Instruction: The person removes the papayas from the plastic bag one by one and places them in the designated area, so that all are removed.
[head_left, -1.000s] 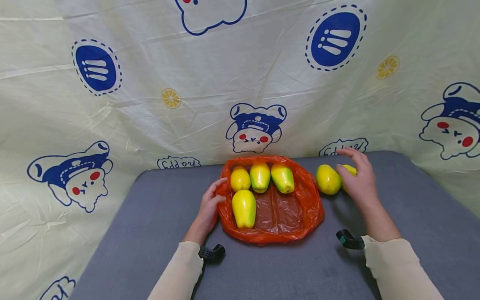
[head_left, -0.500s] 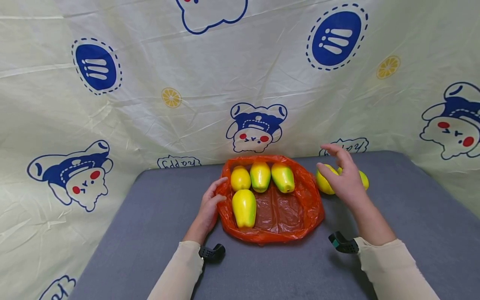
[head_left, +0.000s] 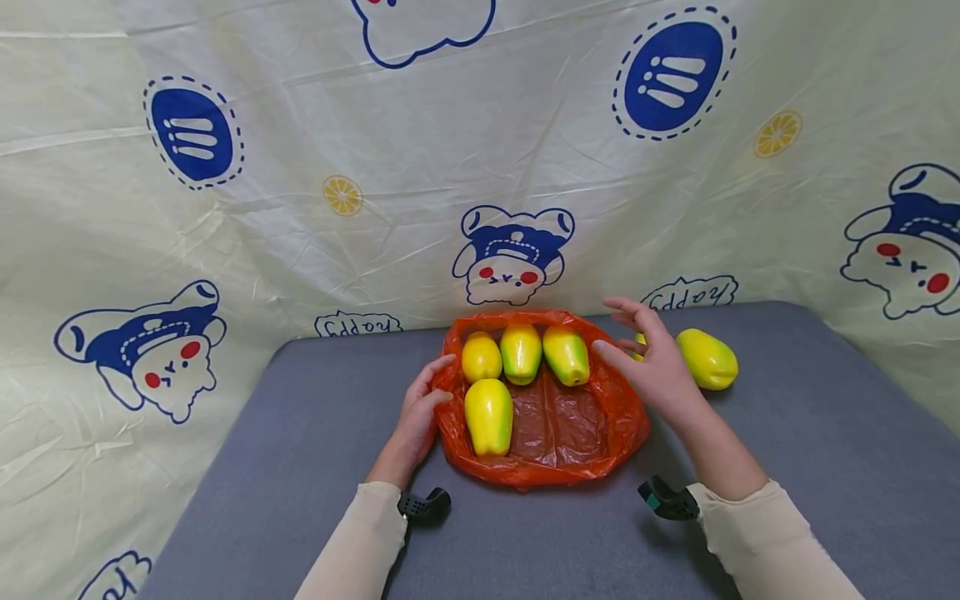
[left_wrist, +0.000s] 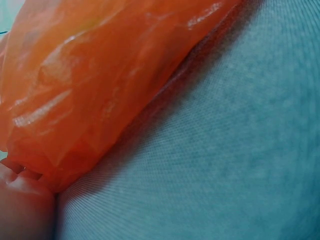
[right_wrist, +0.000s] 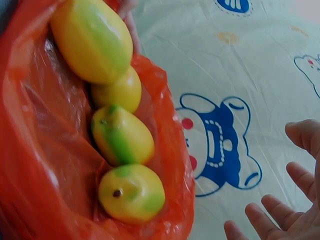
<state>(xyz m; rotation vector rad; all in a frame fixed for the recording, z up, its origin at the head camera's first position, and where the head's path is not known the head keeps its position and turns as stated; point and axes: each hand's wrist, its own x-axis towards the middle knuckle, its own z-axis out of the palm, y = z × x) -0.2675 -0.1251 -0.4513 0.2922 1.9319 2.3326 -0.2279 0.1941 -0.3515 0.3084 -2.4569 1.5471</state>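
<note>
An orange plastic bag [head_left: 558, 454] lies open on the grey table [head_left: 300, 467] with four yellow-green fruits in it. Three form a back row [head_left: 521, 353] and one lies in front [head_left: 488, 415]. My left hand [head_left: 441, 380] holds the bag's left edge; a fingertip [left_wrist: 20, 200] touches the plastic [left_wrist: 90, 75]. My right hand [head_left: 633, 346] hovers with spread, empty fingers [right_wrist: 280, 207] over the bag's right rim. A loose fruit [head_left: 707, 358] lies on the table right of that hand. A sliver of another fruit [head_left: 638, 339] shows behind it.
A cream curtain [head_left: 300, 208] printed with blue cartoon figures hangs right behind the table and wraps both sides. The right wrist view shows the bag [right_wrist: 30, 150] with its fruits in a line [right_wrist: 122, 135] against that curtain. Bare grey tabletop [left_wrist: 225, 150] lies around the bag.
My right hand has moved left from the two loose fruits to the bag's right rim, uncovering the far right fruit and hiding most of the other. The left hand and bag stayed put.
</note>
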